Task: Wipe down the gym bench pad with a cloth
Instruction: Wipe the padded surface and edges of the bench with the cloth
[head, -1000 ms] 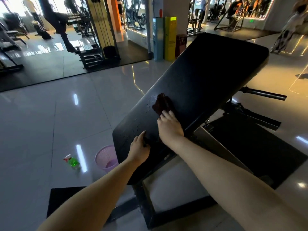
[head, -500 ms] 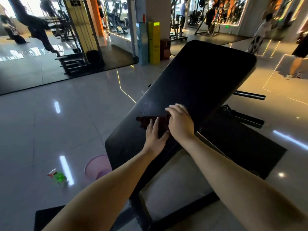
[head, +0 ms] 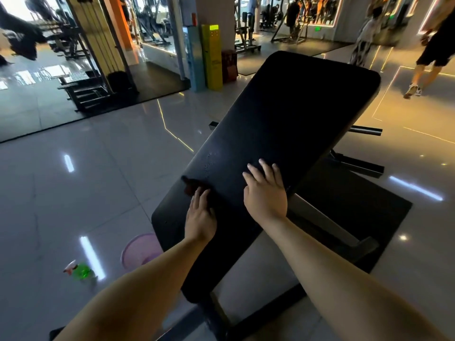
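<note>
Bench pad black, inclined. Left hand flat, fingers straight on dark cloth at pad's left edge, seemingly pressing. Right hand spread flat mid-pad, holding nothing.

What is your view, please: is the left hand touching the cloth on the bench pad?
Touching. The head view shows the left hand with straight fingers lying over the near edge of the cloth on the bench pad.

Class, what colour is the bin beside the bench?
The bin is pale pink; head view.
</note>
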`<state>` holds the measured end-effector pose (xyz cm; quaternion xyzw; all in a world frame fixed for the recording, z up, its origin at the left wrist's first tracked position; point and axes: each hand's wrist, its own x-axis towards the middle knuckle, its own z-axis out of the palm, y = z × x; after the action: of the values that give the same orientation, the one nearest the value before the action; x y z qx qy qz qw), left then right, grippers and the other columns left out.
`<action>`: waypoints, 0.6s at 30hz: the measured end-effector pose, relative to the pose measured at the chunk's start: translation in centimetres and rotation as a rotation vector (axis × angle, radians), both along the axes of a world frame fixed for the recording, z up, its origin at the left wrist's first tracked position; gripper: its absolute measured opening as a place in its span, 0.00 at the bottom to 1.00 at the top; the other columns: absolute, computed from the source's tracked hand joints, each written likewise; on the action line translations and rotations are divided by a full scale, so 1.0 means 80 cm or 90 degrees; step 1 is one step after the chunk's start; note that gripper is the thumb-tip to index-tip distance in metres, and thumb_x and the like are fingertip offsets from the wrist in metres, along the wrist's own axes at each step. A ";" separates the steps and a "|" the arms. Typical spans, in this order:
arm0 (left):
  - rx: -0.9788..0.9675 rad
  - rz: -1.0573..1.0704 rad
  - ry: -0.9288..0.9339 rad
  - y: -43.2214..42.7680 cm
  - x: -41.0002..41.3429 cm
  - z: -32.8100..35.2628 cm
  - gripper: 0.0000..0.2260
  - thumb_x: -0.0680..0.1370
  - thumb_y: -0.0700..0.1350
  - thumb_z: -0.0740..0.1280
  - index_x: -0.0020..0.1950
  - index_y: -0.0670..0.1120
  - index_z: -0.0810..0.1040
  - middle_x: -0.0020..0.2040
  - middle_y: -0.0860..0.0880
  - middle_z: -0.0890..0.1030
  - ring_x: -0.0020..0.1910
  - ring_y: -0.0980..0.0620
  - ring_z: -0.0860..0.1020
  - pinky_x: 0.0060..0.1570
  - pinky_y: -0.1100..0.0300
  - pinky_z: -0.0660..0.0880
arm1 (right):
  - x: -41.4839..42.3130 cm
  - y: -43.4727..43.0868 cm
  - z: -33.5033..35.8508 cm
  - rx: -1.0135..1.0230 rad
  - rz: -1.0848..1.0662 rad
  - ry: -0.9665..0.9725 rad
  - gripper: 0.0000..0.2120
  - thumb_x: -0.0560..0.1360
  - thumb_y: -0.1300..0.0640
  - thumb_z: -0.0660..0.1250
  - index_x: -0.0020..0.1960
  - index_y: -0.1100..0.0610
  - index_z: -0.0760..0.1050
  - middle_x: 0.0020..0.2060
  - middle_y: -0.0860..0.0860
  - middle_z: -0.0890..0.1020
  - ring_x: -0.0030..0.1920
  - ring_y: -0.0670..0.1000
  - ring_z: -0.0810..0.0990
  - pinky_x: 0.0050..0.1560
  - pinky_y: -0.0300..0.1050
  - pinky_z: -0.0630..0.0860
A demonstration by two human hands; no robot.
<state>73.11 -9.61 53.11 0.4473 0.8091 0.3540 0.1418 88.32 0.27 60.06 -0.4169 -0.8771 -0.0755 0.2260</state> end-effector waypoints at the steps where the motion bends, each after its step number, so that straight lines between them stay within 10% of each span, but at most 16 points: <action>1: -0.003 0.006 -0.034 -0.003 -0.003 -0.003 0.27 0.83 0.40 0.58 0.82 0.51 0.57 0.84 0.50 0.49 0.83 0.48 0.49 0.81 0.49 0.49 | 0.000 0.000 0.000 0.003 -0.005 -0.005 0.18 0.78 0.55 0.60 0.66 0.53 0.76 0.71 0.50 0.73 0.76 0.56 0.60 0.77 0.58 0.50; 7: 0.109 -0.023 -0.135 0.036 0.035 0.031 0.30 0.82 0.37 0.59 0.82 0.49 0.56 0.84 0.51 0.50 0.82 0.52 0.48 0.81 0.53 0.47 | 0.000 -0.002 0.004 -0.014 0.004 0.051 0.23 0.77 0.57 0.58 0.72 0.56 0.70 0.72 0.51 0.72 0.76 0.54 0.61 0.77 0.56 0.51; 12: 0.158 -0.214 -0.014 0.068 0.059 0.063 0.27 0.85 0.44 0.57 0.83 0.51 0.52 0.83 0.53 0.52 0.82 0.56 0.46 0.80 0.57 0.45 | -0.004 -0.002 0.008 -0.072 -0.013 0.222 0.28 0.78 0.63 0.59 0.77 0.56 0.62 0.75 0.52 0.66 0.77 0.50 0.58 0.76 0.46 0.49; 18: 0.099 -0.140 0.124 0.045 -0.006 0.022 0.29 0.80 0.40 0.58 0.82 0.50 0.57 0.83 0.49 0.57 0.82 0.50 0.51 0.81 0.49 0.51 | -0.015 0.003 0.012 -0.097 -0.007 0.136 0.25 0.78 0.59 0.58 0.75 0.58 0.66 0.75 0.54 0.66 0.78 0.52 0.55 0.76 0.51 0.49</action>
<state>72.62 -5.98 54.89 0.5751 0.7352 0.3526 0.0658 87.14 0.50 61.05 -0.4432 -0.8489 0.0349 0.2858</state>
